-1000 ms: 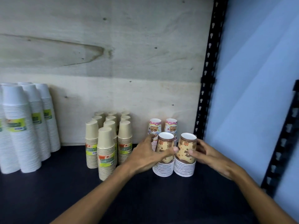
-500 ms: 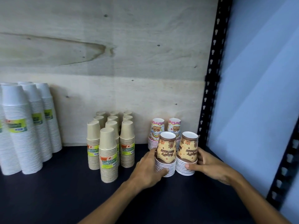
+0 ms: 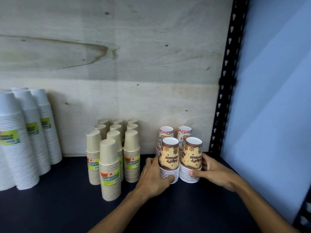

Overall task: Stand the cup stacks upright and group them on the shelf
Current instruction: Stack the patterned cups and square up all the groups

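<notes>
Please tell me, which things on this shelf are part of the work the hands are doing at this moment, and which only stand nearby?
In the job:
- two brown-and-yellow printed paper cup stacks
- left hand
- right hand
- two pink-dotted printed cup stacks just behind

Only nearby:
- plain tan paper cup stacks with green labels
- tall white cup stacks
- black perforated shelf post

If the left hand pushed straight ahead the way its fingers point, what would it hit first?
The left hand already touches the front-left brown cup stack; going on, it would likely push that into the pink-rimmed stack behind, though depth is unclear.
</notes>
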The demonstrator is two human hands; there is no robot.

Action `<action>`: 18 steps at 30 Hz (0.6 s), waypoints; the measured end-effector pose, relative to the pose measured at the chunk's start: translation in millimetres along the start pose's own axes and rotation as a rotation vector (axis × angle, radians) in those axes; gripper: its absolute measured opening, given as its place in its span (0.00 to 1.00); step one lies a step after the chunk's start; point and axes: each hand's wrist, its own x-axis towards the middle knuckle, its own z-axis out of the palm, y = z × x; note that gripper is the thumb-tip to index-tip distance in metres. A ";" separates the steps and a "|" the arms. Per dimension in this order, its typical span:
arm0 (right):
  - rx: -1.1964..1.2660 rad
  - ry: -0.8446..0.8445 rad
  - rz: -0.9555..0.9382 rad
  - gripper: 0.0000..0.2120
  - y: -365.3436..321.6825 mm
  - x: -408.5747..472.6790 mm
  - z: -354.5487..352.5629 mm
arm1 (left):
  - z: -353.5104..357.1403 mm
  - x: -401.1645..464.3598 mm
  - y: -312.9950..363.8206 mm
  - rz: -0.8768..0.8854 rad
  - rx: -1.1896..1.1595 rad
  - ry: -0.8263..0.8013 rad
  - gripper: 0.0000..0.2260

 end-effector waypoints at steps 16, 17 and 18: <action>-0.014 -0.138 -0.046 0.49 2.2 30.6 -7.0 | 11.5 38.9 -17.5 0.062 -0.272 -0.100 0.63; -0.015 -0.138 -0.044 0.47 2.6 32.1 -8.3 | 12.7 41.3 -18.1 0.070 -0.310 -0.109 0.61; -0.014 -0.134 -0.042 0.46 3.1 33.4 -9.7 | 14.4 43.6 -19.0 0.080 -0.341 -0.116 0.58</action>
